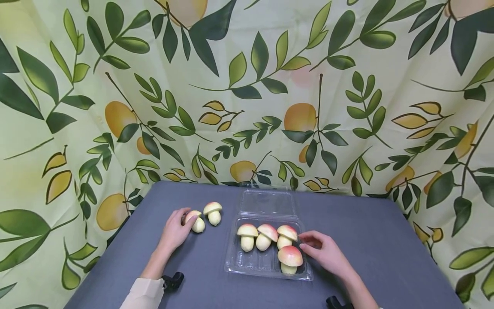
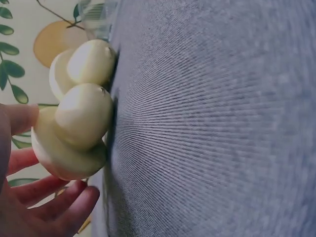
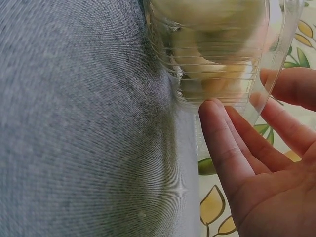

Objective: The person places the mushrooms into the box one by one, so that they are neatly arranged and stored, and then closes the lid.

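Head view sets the left hand (image 1: 176, 230) nearer, thumb and fingers curled round the cap of a mushroom (image 1: 198, 225) on the tabletop (image 1: 204, 283), stem toward the camera, clear tray (image 1: 262, 274) to its right, touched by the right hand (image 1: 327, 254), fingers loosely parted.

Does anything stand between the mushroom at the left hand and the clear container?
Nothing visible blocks the direct way from that mushroom to the clear container except its raised left rim; the other loose mushroom sits farther back, beside that path.
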Motion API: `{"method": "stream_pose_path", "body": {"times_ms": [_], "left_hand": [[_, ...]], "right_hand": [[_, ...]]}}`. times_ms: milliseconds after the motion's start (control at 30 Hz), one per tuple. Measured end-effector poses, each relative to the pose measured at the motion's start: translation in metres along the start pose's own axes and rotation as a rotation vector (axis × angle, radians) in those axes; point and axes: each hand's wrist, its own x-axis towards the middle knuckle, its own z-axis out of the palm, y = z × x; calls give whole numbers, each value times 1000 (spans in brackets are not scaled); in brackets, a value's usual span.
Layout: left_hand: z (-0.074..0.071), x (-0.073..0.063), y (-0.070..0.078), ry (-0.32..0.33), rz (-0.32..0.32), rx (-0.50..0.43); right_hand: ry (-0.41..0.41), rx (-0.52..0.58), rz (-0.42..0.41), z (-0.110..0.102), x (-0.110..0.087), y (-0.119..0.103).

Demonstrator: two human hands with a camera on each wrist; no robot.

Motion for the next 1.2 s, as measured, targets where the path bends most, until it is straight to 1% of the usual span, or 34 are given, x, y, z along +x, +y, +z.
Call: {"method": "stream_pose_path", "body": {"times_ms": [167, 300, 500, 633, 733, 900, 1067, 1200], "left_hand": [[0, 1, -6, -37, -43, -68], [1, 2, -6, -58, -82, -117], [-2, 2, -3, -63, -65, -125], [-4, 1, -2, -61, -71, -128], [-7, -1, 0, -47, -68, -126], [-11, -2, 8, 2, -38, -120], [-14, -3, 20, 53, 14, -135], [-16, -4, 31, 75, 56, -145]], "right_hand": [[17, -16, 27, 1, 1, 1], [25, -20, 50, 1, 1, -1], [11, 4, 17, 0, -2, -2], [15, -2, 26, 1, 0, 0], [21, -13, 40, 1, 1, 0], [25, -19, 47, 2, 2, 0], [28, -18, 49, 2, 1, -3], [23, -13, 46, 2, 1, -2]]}}
